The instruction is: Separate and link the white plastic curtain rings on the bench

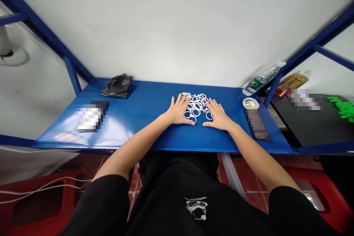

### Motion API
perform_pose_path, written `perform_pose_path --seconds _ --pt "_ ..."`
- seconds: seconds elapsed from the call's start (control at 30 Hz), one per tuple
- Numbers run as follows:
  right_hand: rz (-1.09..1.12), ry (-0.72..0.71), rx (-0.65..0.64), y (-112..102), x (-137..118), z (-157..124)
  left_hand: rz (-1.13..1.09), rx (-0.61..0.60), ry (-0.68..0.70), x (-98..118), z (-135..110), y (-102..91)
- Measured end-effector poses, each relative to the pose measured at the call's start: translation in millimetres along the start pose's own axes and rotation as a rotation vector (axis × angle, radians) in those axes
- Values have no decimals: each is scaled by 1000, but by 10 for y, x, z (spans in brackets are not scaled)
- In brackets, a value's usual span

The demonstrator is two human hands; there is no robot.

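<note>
Shining blue tabletop (143, 132), white wall (177, 25) behind

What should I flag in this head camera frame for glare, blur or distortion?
In the head view, glare washes out the left of the blue tabletop, pixelation blurs the flat object beside it, and wide-angle distortion splays the blue frame outward. The left hand, right hand and white rings stay sharp.

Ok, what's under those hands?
The left hand and right hand lie flat on the blue tabletop, at the edges of a heap of white rings. Whatever's directly beneath the palms is hidden.
</note>
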State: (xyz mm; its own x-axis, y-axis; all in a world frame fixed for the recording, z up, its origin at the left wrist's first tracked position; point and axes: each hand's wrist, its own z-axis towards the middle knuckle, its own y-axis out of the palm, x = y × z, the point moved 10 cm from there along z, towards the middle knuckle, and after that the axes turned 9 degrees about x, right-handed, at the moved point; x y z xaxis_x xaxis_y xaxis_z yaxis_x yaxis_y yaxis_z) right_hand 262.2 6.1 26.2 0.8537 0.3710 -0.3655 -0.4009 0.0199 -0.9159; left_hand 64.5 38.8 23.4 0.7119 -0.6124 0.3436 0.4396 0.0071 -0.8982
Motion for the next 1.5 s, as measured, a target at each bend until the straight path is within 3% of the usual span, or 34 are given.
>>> perform_pose_path --seconds 0.23,0.47,0.63,1.1,1.5 --pt "-50 -50 -39 221 -123 493 9 -82 -123 -203 128 51" --pt "-56 -47 -31 339 -251 983 59 -75 -180 -489 329 -9" --pt "-63 -19 -58 404 -275 1183 118 -44 -244 -660 433 -36" --pt "-54 -41 52 327 -296 1098 37 167 -174 -545 299 -214" --pt "12 -62 55 338 -214 1086 35 220 -176 -557 304 -242"
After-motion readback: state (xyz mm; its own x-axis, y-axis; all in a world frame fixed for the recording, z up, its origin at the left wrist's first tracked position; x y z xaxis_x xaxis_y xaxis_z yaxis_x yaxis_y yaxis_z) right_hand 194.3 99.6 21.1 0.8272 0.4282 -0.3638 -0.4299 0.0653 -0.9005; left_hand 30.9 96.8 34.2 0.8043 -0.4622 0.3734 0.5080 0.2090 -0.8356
